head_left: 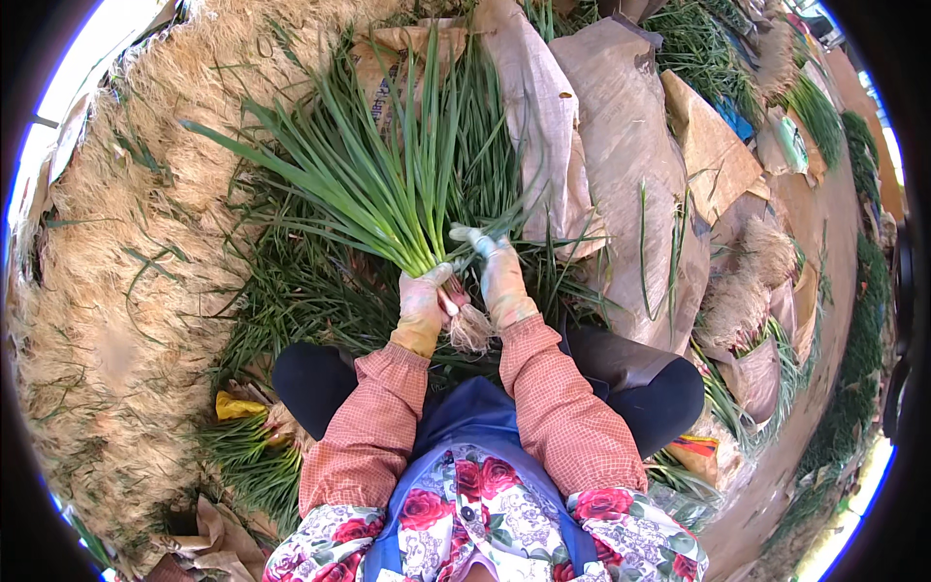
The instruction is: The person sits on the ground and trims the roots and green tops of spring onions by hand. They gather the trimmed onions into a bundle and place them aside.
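Note:
My gloved left hand (423, 303) is closed around the lower stems of a bunch of green garlic (400, 209). Its long flat leaves fan away up and left, while the pale, purple-tinged bulbs and stringy roots (471, 330) stick out beside that hand. Just right of the stems is my gloved right hand (497, 272), slightly blurred, with a finger stretched out toward the bunch and no held thing visible in it. Loose green leaves (291, 281) lie in a heap under and around both hands.
Dry, straw-coloured fibrous litter (107, 242) covers the left side. Brown sheets (621, 145) lie at the upper right. Bundles with roots (742, 291) sit at the right, and a yellow-wrapped bundle (242, 436) lies beside my left knee. Dark-clad knees (315, 388) flank my forearms.

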The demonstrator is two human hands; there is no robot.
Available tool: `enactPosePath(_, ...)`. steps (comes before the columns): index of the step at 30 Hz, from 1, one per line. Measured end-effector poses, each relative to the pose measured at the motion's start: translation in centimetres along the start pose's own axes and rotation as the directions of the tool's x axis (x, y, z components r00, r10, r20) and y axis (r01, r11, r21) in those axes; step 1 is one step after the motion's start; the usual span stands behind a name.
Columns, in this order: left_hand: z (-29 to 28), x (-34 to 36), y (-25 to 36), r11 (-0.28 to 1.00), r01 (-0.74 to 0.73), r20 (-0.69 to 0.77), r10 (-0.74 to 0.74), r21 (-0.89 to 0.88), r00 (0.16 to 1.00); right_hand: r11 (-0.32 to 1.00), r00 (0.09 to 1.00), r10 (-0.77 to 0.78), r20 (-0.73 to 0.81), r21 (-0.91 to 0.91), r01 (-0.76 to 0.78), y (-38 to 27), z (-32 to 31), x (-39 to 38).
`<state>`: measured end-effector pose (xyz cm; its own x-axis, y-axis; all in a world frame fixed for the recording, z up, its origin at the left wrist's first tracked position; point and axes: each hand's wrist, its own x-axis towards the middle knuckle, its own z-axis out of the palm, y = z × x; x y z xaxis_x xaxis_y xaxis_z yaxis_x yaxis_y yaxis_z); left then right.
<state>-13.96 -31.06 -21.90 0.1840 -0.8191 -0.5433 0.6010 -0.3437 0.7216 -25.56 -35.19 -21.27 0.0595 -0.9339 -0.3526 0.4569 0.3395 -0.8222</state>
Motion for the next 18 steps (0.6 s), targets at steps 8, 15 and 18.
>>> enactPosePath(8,-1.6,-3.2,3.7,0.997,0.001,0.164,0.011,-0.076,0.986,0.851,0.999,0.047,-0.001,0.524,-0.04,-4.1,-2.6,2.1)
enactPosePath(15,-3.9,-4.7,2.9,0.95,0.173,0.42,-0.051,-0.258,0.906,0.937,0.915,0.332,0.229,-0.197,-0.29,-2.7,3.6,-1.5)
enactPosePath(18,-3.8,-6.7,3.0,0.955,0.254,0.296,-0.2,-0.156,0.934,0.889,0.827,0.455,0.33,-0.222,-0.401,-2.1,3.4,-1.8)
